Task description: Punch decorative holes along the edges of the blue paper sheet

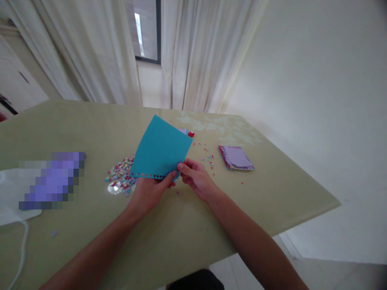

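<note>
A blue square sheet of paper [163, 147] is held up above the table, tilted, with a row of small punched holes along its lower edge. My left hand [151, 193] grips that lower edge, thumb in front. At the sheet's lower right corner, my right hand [196, 177] pinches the paper between thumb and fingers. Behind and left of the sheet lies a pile of multicoloured confetti [121, 171], partly hidden. A small red object with a white spot [191, 133] stands behind the sheet's right corner.
On the right of the greenish table [272, 201] lies a stack of punched paper squares [237, 157], lilac on top. Loose confetti bits are scattered between. A blurred purple object [57, 179] and a white cable [22, 249] are at the left. Curtains hang behind.
</note>
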The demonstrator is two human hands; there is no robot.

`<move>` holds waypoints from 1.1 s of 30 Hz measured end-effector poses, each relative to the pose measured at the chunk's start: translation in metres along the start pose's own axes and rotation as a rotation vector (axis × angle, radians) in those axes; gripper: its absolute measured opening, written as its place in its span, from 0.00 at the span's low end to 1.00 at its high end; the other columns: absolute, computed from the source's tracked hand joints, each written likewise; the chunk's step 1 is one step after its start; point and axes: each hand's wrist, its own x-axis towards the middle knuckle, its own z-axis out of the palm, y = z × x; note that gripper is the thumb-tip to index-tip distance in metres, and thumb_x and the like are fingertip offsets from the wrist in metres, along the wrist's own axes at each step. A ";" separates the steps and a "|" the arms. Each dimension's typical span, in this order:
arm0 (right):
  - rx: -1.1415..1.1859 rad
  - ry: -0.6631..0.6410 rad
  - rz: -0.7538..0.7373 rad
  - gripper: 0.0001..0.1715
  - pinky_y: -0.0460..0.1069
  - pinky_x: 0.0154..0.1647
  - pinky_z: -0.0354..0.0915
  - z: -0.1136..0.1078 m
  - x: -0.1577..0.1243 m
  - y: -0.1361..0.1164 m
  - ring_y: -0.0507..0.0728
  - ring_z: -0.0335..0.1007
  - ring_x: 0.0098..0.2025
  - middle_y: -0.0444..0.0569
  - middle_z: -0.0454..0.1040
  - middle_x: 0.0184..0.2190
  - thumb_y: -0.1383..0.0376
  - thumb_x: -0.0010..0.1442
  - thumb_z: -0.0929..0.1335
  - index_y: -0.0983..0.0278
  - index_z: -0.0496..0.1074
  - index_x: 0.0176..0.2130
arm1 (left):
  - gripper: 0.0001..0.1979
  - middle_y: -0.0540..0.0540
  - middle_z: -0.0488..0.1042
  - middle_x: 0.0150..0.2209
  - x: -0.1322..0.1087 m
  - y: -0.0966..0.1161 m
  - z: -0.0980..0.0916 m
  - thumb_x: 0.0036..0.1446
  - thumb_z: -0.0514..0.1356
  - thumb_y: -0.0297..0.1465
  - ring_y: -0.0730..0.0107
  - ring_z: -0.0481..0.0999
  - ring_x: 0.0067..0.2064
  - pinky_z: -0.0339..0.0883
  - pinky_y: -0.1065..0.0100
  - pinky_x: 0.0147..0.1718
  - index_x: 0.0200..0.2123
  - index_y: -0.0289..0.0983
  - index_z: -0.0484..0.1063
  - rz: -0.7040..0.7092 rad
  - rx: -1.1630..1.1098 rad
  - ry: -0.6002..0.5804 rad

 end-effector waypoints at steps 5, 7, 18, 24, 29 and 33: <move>-0.030 -0.017 -0.010 0.28 0.50 0.27 0.42 -0.002 0.000 0.001 0.49 0.49 0.24 0.39 0.68 0.24 0.48 0.44 0.85 0.61 0.74 0.31 | 0.14 0.44 0.84 0.27 0.000 -0.008 0.003 0.56 0.67 0.47 0.55 0.85 0.29 0.78 0.59 0.34 0.31 0.43 0.83 0.016 0.077 0.025; -0.030 -0.020 0.004 0.29 0.50 0.27 0.43 -0.003 0.001 0.001 0.49 0.51 0.24 0.39 0.69 0.24 0.48 0.43 0.85 0.61 0.74 0.30 | 0.15 0.44 0.85 0.28 0.000 -0.011 0.004 0.56 0.67 0.48 0.54 0.85 0.30 0.77 0.58 0.35 0.31 0.43 0.83 0.018 0.079 0.017; 0.027 0.119 -0.115 0.24 0.50 0.34 0.59 -0.012 0.007 -0.004 0.52 0.66 0.32 0.45 0.81 0.35 0.52 0.47 0.84 0.59 0.81 0.39 | 0.24 0.41 0.85 0.29 -0.001 -0.001 -0.008 0.57 0.63 0.54 0.50 0.85 0.33 0.77 0.57 0.35 0.21 0.44 0.80 -0.059 0.204 0.108; -0.592 0.321 -0.344 0.20 0.52 0.40 0.65 -0.047 0.023 -0.001 0.57 0.71 0.36 0.46 0.81 0.36 0.59 0.56 0.78 0.59 0.82 0.49 | 0.24 0.42 0.84 0.27 0.001 0.000 -0.008 0.57 0.63 0.55 0.52 0.83 0.31 0.75 0.56 0.38 0.22 0.43 0.80 -0.048 0.133 0.165; -1.071 0.405 -0.374 0.14 0.56 0.50 0.69 -0.068 0.035 0.004 0.59 0.75 0.42 0.53 0.82 0.44 0.71 0.58 0.71 0.62 0.80 0.45 | 0.22 0.44 0.81 0.24 0.009 0.001 -0.017 0.57 0.64 0.52 0.55 0.80 0.29 0.74 0.58 0.37 0.20 0.44 0.77 -0.053 0.099 0.294; -1.157 0.359 -0.382 0.13 0.57 0.54 0.70 -0.072 0.044 0.011 0.61 0.77 0.45 0.58 0.81 0.47 0.69 0.64 0.70 0.64 0.81 0.48 | 0.24 0.45 0.80 0.24 0.013 0.000 -0.024 0.60 0.63 0.52 0.55 0.79 0.30 0.73 0.58 0.37 0.19 0.44 0.75 -0.079 0.088 0.387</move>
